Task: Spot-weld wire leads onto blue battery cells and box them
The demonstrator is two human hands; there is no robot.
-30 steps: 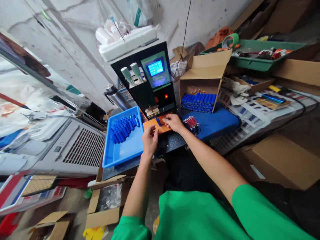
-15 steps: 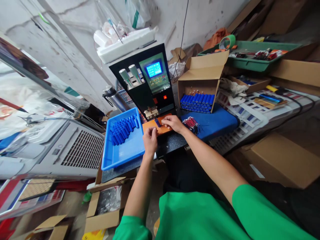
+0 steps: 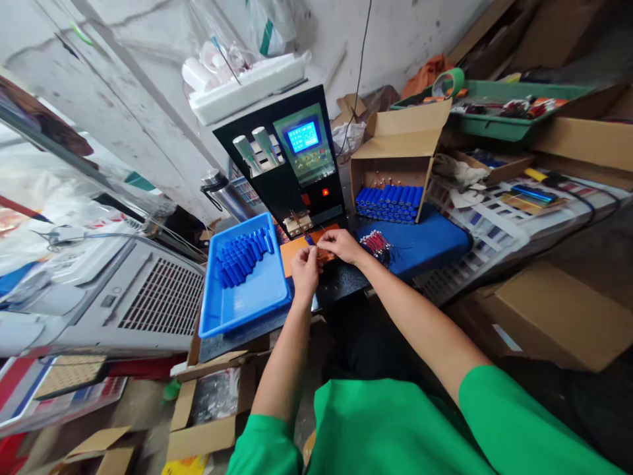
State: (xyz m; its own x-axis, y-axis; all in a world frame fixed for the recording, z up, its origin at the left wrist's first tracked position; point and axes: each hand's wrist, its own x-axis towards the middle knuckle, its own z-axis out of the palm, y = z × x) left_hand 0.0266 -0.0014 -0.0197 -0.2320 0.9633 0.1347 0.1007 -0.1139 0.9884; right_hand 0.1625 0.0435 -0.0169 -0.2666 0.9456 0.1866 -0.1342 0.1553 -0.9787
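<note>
In the head view, a blue cylindrical battery cell [image 3: 309, 240] is on the orange work plate [image 3: 293, 254], just below the electrodes of a black spot welder [image 3: 271, 191]. My left hand [image 3: 305, 269] is closed in a pinch, its fingertips at the near end of the cell. Also pinched, my right hand [image 3: 342, 246] meets it from the right, the two sets of fingertips almost touching. Whatever small thing lies between the fingers is too small to make out. Red and black wire leads [image 3: 376, 244] lie bunched beside my right wrist.
Left of the plate, a blue tray [image 3: 247, 310] holds many blue cells. A cardboard box [image 3: 395, 165] of cells with leads stands at the right on a blue surface [image 3: 430, 244]. A steel flask [image 3: 227, 194] is behind the tray. Farther right sits a green tray [image 3: 514, 125].
My left hand has moved right and slightly up, closing the gap to the cell and my right hand. The right hand has shifted only slightly left.
</note>
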